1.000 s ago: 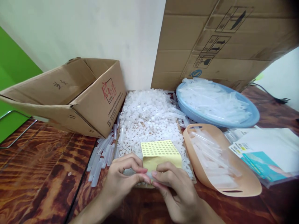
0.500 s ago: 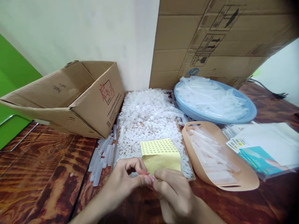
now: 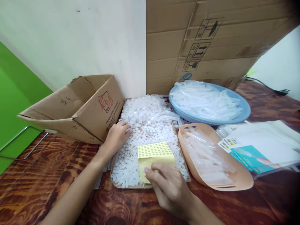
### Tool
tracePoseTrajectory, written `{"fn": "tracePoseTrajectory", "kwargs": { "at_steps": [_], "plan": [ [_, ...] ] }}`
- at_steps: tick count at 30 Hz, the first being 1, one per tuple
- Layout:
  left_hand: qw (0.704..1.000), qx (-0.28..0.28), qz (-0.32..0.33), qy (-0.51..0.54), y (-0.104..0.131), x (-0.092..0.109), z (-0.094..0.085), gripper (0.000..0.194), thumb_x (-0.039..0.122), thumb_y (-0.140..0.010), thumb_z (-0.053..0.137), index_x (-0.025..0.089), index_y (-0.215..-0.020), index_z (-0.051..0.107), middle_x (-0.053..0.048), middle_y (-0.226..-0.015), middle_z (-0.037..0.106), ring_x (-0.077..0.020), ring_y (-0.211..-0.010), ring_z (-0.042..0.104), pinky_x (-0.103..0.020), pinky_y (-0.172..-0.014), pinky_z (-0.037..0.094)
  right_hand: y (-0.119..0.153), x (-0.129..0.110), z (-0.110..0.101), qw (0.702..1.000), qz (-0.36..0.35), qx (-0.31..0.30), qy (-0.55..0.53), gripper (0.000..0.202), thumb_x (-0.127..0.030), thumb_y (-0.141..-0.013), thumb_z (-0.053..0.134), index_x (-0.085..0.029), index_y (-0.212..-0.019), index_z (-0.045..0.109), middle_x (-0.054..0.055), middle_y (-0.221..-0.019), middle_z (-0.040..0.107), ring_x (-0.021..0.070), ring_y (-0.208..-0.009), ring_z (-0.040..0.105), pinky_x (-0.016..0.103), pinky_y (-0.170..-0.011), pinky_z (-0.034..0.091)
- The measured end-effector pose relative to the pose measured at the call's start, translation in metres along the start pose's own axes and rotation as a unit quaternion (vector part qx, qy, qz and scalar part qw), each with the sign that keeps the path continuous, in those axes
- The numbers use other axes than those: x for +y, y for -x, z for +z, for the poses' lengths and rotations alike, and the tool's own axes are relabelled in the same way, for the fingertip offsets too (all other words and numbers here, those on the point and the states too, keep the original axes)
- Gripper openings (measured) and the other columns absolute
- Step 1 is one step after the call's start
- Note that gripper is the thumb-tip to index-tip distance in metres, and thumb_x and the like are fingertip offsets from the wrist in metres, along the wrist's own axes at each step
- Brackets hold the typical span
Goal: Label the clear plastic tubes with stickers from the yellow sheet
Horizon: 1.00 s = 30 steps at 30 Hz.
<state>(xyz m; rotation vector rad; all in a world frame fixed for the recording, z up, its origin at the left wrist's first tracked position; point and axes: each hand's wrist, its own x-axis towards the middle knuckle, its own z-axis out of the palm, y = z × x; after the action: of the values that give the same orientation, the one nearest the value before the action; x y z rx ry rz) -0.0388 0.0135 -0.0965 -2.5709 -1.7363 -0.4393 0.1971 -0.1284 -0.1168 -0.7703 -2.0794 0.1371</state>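
Note:
My left hand rests at the left edge of the pile of small white plastic pieces, beside the cardboard box. Its fingers are slightly bent and apart, with nothing visible in them. My right hand is in a pinch over the lower part of a yellow sticker sheet with rows of small dots. A small whitish plastic piece shows at its fingertips, partly hidden by the thumb and finger. The sheet lies on the near part of the pile.
An open cardboard box stands at the left. At the right are a blue basin and a peach plastic basket, both holding translucent tubes. Plastic packets lie farther right. A large carton stands behind.
My hands were together in front of the sheet. The left has moved away, forward and left, to the pile; the right stays near the sheet, still pinching. The view has shifted slightly.

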Motion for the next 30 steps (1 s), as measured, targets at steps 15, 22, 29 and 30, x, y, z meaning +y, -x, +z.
{"fn": "tracePoseTrajectory", "kwargs": {
  "at_steps": [15, 22, 29, 30],
  "plan": [
    [1.000, -0.007, 0.012, 0.009, -0.007, 0.011, 0.011, 0.019, 0.015, -0.097, 0.055, 0.019, -0.098, 0.074, -0.014, -0.103, 0.076, -0.0328, -0.104, 0.067, -0.048, -0.097, 0.043, 0.000, 0.001, -0.002, 0.999, 0.034, 0.018, -0.008, 0.017, -0.005, -0.096, 0.057, -0.014, -0.109, 0.064, 0.009, -0.090, 0.068, 0.0217, -0.077, 0.066, 0.031, -0.064, 0.053],
    [0.979, 0.004, 0.003, 0.205, 0.032, 0.026, -0.015, 0.031, 0.030, -0.106, 0.047, 0.018, -0.126, 0.068, -0.011, -0.122, 0.073, -0.0227, -0.111, 0.069, -0.034, -0.094, 0.055, -0.003, -0.003, -0.004, 0.991, 0.096, 0.056, -0.074, 0.029, -0.002, -0.092, 0.054, -0.015, -0.116, 0.064, 0.012, -0.102, 0.066, 0.0235, -0.092, 0.067, 0.036, -0.078, 0.060],
    [0.804, -0.060, -0.164, 0.568, 0.089, 0.052, -0.017, 0.026, 0.044, -0.097, 0.069, 0.022, -0.111, 0.070, -0.004, -0.104, 0.074, -0.0181, -0.094, 0.071, -0.028, -0.085, 0.057, -0.008, -0.006, -0.004, 0.979, 0.115, 0.097, -0.137, 0.036, 0.003, -0.093, 0.057, -0.017, -0.122, 0.065, 0.010, -0.105, 0.065, 0.0214, -0.100, 0.066, 0.035, -0.086, 0.061],
    [0.787, -0.067, -0.176, 0.588, 0.093, 0.053, -0.015, 0.026, 0.045, -0.096, 0.072, 0.022, -0.109, 0.071, -0.003, -0.104, 0.073, -0.0177, -0.094, 0.071, -0.028, -0.086, 0.056, -0.009, -0.007, -0.003, 0.978, 0.114, 0.096, -0.143, 0.035, 0.003, -0.094, 0.058, -0.017, -0.121, 0.065, 0.010, -0.105, 0.065, 0.0210, -0.100, 0.066, 0.034, -0.087, 0.060]
  ]
}}
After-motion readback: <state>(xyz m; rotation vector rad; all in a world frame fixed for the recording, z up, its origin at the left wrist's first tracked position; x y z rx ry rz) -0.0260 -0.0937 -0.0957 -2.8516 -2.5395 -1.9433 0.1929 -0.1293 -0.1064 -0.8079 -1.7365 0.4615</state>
